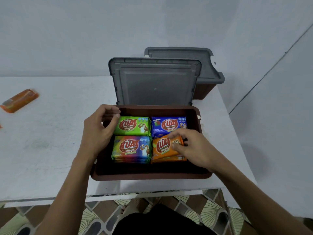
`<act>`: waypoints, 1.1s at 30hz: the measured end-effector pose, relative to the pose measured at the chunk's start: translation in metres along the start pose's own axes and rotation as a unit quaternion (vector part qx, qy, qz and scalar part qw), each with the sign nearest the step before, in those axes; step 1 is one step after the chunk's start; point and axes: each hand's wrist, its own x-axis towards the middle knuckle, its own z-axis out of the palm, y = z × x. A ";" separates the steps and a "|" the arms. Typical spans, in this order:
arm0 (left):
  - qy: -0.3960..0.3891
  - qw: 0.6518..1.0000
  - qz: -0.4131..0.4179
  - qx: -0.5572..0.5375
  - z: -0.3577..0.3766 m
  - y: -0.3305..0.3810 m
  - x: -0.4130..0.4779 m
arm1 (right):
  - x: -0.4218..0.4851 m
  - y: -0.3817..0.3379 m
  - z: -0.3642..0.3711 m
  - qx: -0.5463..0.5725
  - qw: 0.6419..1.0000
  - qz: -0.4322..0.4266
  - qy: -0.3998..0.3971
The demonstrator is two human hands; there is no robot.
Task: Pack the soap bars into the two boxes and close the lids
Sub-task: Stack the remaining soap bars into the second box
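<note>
While right fingers (175, 135) clamp orange soap bar (160, 149), left fingers (111, 110) curled by green bar (132, 126), grip unclear.

A white, flat-topped table (50, 141) spans the left and middle of the frame, its front edge low in the picture. At centre, a brown rectangular plastic box (149, 175) stands on it, its grey hinged lid (155, 82) raised. Just behind, toward the upper right, stands a second brown plastic box (203, 92) with a grey lid. At the far left lies an orange wrapped soap bar (19, 100), well apart from both.
</note>
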 end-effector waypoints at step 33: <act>-0.015 0.996 -0.060 -0.063 -0.073 -0.038 0.012 | 0.058 -0.096 0.005 -0.082 0.994 -0.068 0.038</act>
